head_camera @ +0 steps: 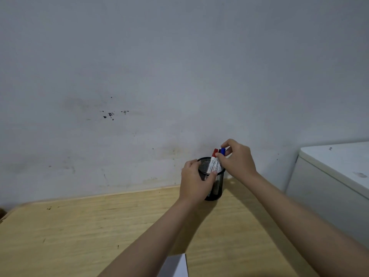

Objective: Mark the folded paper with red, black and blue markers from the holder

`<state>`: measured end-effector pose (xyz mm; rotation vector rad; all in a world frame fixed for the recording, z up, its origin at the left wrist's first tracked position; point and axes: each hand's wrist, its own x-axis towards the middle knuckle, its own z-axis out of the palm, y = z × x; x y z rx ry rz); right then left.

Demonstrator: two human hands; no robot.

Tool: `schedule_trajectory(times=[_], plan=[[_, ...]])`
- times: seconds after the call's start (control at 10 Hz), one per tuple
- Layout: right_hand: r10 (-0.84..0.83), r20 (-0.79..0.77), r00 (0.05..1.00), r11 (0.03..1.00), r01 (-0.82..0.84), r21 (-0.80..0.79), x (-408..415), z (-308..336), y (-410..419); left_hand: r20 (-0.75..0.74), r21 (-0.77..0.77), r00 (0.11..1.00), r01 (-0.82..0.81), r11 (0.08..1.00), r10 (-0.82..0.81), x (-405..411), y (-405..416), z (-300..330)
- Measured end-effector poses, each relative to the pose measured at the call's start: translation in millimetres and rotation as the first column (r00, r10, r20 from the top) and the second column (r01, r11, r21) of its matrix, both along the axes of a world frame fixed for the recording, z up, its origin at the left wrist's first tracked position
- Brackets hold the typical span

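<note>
Wooden table (pixel 79 226), stained wall (pixel 139 76), perhaps a white cabinet (pixel 329 186)

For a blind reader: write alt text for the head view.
The right hand pinches the blue marker standing with red and black ones in a mesh holder, which the left hand grips. The holder stands on a wooden table by a grey wall; white paper lies at the near edge.

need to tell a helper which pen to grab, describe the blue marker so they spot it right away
Start at the wooden table against the grey wall, then find the black mesh holder at its far edge, gripped by the left hand. Three markers stand in it; the blue marker is the rightmost, pinched by the right hand. Its blue cap sets it apart from the red marker and the black one between.
</note>
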<state>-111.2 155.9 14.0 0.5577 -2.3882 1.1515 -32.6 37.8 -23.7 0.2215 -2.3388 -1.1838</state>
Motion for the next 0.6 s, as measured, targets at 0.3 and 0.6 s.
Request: schedule_trajectory(times=[0.3, 0.6], plan=[[-0.046, 0.030, 0.999, 0.998, 0.047, -0.034, -3.6, -10.3, -6.9, -0.015, -0.022, 0.999, -0.032, 0.999, 0.032, 1.6, 1.3, -7.7], [-0.006, -0.056, 0.998, 0.997, 0.002, -0.071, 26.1, 22.9, -11.1, 0.043, -0.020, 0.999, 0.028, 0.999, -0.027, 29.2, -3.8, 11.3]])
